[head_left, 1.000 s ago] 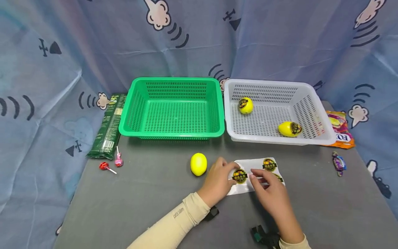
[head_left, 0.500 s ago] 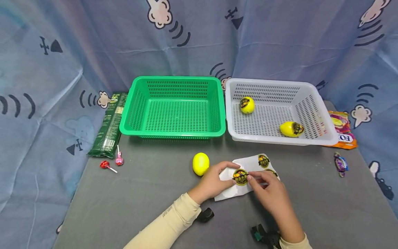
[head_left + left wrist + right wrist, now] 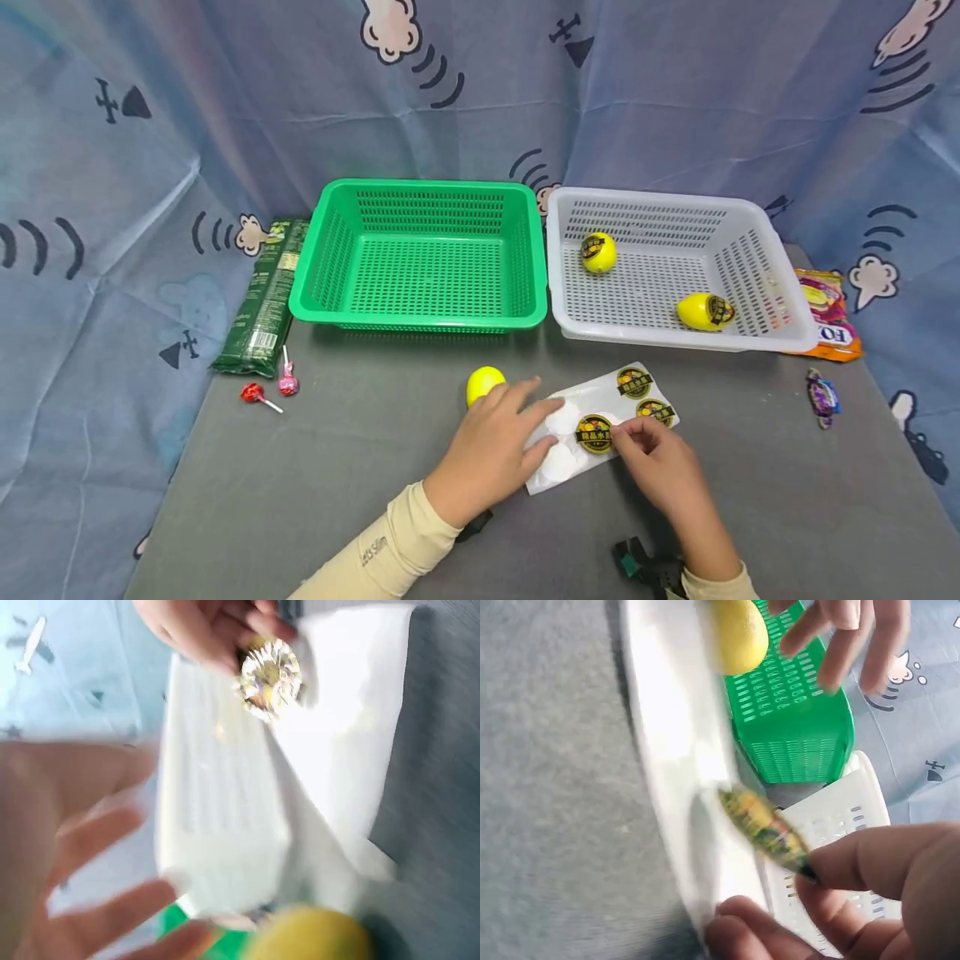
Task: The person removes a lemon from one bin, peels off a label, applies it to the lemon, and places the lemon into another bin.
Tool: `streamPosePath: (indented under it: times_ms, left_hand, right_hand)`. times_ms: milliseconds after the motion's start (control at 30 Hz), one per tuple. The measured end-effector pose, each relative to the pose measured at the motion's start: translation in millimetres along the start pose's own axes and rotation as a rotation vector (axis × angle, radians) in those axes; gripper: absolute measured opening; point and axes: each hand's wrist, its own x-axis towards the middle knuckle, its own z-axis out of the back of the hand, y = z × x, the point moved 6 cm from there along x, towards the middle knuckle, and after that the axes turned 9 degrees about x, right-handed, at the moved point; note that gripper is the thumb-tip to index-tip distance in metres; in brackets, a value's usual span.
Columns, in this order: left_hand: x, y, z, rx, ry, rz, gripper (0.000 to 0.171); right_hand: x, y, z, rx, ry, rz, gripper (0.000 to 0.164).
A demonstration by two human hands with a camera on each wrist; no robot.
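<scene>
My right hand [image 3: 663,471] pinches a round black-and-gold fruit sticker [image 3: 594,434] by its edge between thumb and forefinger. In the right wrist view the sticker [image 3: 765,829] stands tilted up over the white backing sheet [image 3: 675,727]. Two more stickers [image 3: 634,382] remain on that sheet at its right end; pale round marks show at its left. My left hand [image 3: 480,454] has its fingers spread and holds nothing. It hovers between the sheet's left end and a yellow lemon [image 3: 483,382], partly covering the lemon in the head view.
A green basket [image 3: 420,322] and a white basket [image 3: 675,338] stand at the back. Two stickered lemons [image 3: 705,312] lie in the white one. Lollipops [image 3: 288,382] and a green packet [image 3: 262,308] are left; a wrapped candy [image 3: 822,398] and an orange-red bag [image 3: 832,321] are right.
The left hand has let go of the sheet and moved left toward the lemon. The sheet has turned and its left end lies bare. The right hand has taken the sticker by its edge.
</scene>
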Motion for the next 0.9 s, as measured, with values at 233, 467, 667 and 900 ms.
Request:
streamPosePath:
  times_ms: [233,467,667,900]
  left_hand:
    - [-19.8,65.2,-17.2,-0.200,-0.010,0.356,0.078]
    - [-20.6,74.7,-22.5,-0.698,-0.005,0.427,0.075]
    - [-16.2,51.4,-9.6,-1.395,-0.016,0.406,0.087]
    - [-15.8,40.0,0.5,-1.512,-0.133,0.327,0.060]
  right_hand:
    - [2,5,2,-0.038,0.048,0.004,0.026]
    - [-6,39,-5,0.198,0.037,0.080,0.024]
    - [-22,92,-25,0.654,0.031,0.109,0.015]
    - [-24,114,-36,0.622,0.025,0.135,0.017]
